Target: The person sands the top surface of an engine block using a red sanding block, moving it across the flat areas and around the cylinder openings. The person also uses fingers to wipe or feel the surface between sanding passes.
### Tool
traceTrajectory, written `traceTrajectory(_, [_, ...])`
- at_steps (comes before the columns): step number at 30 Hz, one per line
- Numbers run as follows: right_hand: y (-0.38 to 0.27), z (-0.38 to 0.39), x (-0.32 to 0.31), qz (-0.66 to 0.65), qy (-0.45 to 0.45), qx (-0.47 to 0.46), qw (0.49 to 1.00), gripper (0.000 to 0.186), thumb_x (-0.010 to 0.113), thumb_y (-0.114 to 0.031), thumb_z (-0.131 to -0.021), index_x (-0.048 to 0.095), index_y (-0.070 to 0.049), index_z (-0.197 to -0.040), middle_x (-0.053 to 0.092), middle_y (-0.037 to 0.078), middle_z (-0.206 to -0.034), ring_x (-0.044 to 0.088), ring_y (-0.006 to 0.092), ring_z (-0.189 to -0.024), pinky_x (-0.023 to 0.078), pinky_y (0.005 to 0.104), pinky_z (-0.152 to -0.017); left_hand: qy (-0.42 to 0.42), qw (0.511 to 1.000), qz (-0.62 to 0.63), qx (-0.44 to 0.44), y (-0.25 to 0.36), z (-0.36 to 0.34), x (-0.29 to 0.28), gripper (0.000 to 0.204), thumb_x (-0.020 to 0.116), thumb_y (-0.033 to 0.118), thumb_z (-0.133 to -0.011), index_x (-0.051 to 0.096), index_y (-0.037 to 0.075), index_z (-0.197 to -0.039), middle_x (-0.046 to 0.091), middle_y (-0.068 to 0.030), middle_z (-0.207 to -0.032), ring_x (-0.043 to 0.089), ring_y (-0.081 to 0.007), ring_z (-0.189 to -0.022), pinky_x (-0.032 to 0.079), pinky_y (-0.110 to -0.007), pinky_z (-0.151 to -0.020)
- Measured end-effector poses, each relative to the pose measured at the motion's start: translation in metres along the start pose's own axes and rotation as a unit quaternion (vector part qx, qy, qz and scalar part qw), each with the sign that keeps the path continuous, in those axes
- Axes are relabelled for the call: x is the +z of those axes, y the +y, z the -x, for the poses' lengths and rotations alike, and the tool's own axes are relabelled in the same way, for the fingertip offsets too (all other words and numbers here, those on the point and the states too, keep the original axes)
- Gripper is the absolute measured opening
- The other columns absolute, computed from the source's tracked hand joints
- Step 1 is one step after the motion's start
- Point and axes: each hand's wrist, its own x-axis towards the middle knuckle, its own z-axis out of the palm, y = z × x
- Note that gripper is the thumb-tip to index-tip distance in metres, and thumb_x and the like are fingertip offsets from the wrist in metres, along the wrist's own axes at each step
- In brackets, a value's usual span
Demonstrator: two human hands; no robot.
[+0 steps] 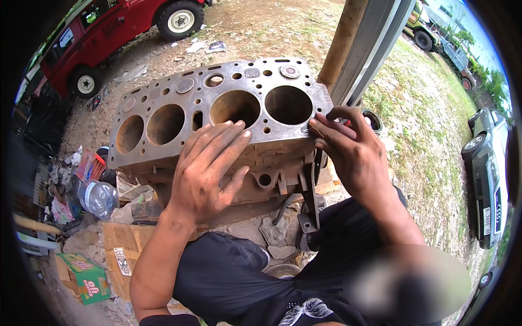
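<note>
My left hand (209, 168) lies flat, fingers (228, 136) spread open on the near edge of the rusty engine block (217, 117), gripping nothing. My right hand (350, 149) pinches its right corner with curled fingertips. I judge I'm steadying the block on its scrap supports; shifting it needs firmer holds.

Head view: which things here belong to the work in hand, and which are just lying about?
In hand:
- rusty engine block, four cylinder bores facing up
- left hand, flat on the block's near edge
- right hand, fingertips at the block's right corner

Lying about:
- green carton
- flattened cardboard
- clear plastic bottle
- red vehicle
- parked car
</note>
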Motion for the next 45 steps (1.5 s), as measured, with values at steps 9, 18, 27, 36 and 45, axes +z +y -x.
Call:
traceTrajectory(9, [-0.005, 0.01, 0.004, -0.038, 0.0, -0.019, 0.999, 0.03, 0.079, -0.014, -0.102, 0.083, -0.01, -0.132, 0.072, 0.013, -0.126, 0.077, 0.034, -0.104, 0.062, 0.046, -0.089, -0.019, 1.0, 0.012, -0.006, 0.007, 0.001, -0.005, 0.075, 0.089, 0.009, -0.081, 0.069, 0.005, -0.153, 0.068, -0.0149, -0.158, 0.061, -0.0369, -0.149, 0.044, -0.054, -0.129])
traceTrajectory(18, [0.002, -0.001, -0.002, 0.022, -0.011, -0.033, 0.999, 0.036, 0.08, -0.008, -0.1, 0.083, -0.012, -0.135, 0.072, 0.013, -0.129, 0.077, 0.0325, -0.108, 0.063, 0.0454, -0.092, -0.023, 0.999, 0.022, -0.003, 0.004, 0.002, -0.007, 0.076, 0.09, 0.01, -0.083, 0.068, 0.006, -0.155, 0.067, -0.0154, -0.16, 0.059, -0.0376, -0.152, 0.043, -0.054, -0.13])
traceTrajectory(27, [-0.015, -0.004, 0.007, 0.043, 0.021, -0.008, 0.999, 0.029, 0.078, -0.017, -0.103, 0.083, -0.009, -0.131, 0.072, 0.013, -0.125, 0.077, 0.0323, -0.11, 0.065, 0.0452, -0.088, -0.003, 1.0, 0.006, -0.005, 0.005, 0.0, -0.005, 0.071, 0.09, 0.011, -0.085, 0.07, 0.007, -0.153, 0.068, -0.0173, -0.157, 0.06, -0.0409, -0.149, 0.044, -0.056, -0.129])
traceTrajectory(36, [-0.006, -0.016, 0.007, 0.088, -0.01, -0.029, 0.996, 0.029, 0.073, -0.022, -0.11, 0.082, -0.009, -0.134, 0.073, 0.015, -0.124, 0.078, 0.0356, -0.1, 0.065, 0.0485, -0.085, -0.031, 0.999, 0.016, -0.017, 0.008, 0.005, -0.003, 0.084, 0.093, 0.006, -0.078, 0.066, 0.008, -0.158, 0.064, -0.0162, -0.162, 0.057, -0.0399, -0.153, 0.042, -0.054, -0.132])
traceTrajectory(45, [-0.011, -0.007, 0.0, 0.036, -0.035, -0.027, 0.998, 0.03, 0.074, -0.02, -0.107, 0.083, -0.011, -0.134, 0.071, 0.015, -0.121, 0.079, 0.0352, -0.102, 0.063, 0.0482, -0.087, -0.028, 0.999, 0.023, -0.014, 0.005, 0.007, -0.01, 0.079, 0.093, 0.013, -0.083, 0.067, 0.009, -0.157, 0.065, -0.0158, -0.162, 0.057, -0.0408, -0.152, 0.042, -0.054, -0.132])
